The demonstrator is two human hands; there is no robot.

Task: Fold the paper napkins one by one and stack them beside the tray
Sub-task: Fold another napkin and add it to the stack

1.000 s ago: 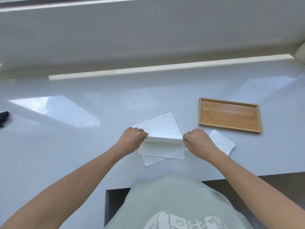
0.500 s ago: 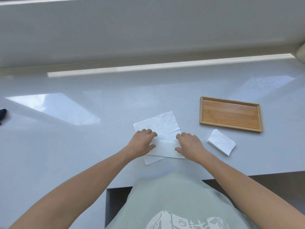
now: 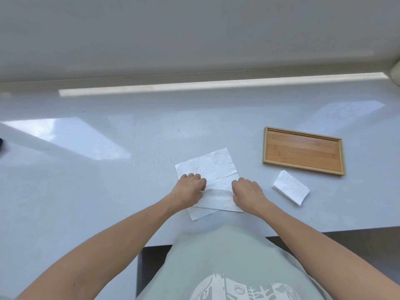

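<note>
A white paper napkin [image 3: 217, 199], folded in half, lies on top of unfolded napkins [image 3: 207, 164] near the counter's front edge. My left hand [image 3: 189, 189] pinches its left end and my right hand [image 3: 246, 191] pinches its right end. Between them the napkin's far edge curls up off the sheet below. A small stack of folded napkins [image 3: 291, 187] rests just in front of the wooden tray [image 3: 303, 132], at the right.
The white counter [image 3: 108, 180] runs wide to the left and ends at a front edge by my body. A dark object [image 3: 1, 142] pokes in at the far left edge. A wall rises behind the counter.
The napkin went from being held half-folded, to being pressed flat under both hands, to having its far edge lifted again by both hands.
</note>
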